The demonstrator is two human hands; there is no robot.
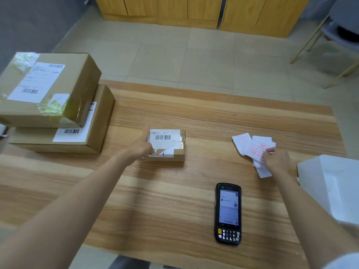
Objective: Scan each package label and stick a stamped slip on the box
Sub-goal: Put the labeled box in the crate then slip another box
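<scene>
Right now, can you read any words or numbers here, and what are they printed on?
Nothing reads clearly.
On the small box label: barcode, print blurred.
On the top stacked box label: barcodes, text too small.
On the lower stacked box label: barcode, blurred.
On the stamped slips: red stamps, illegible.
On the scanner screen: blurred.

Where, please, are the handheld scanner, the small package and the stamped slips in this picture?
handheld scanner (228,208): head view, middle of its screen.
small package (167,143): head view, on its white label.
stamped slips (252,149): head view, on a red-stamped slip.
</scene>
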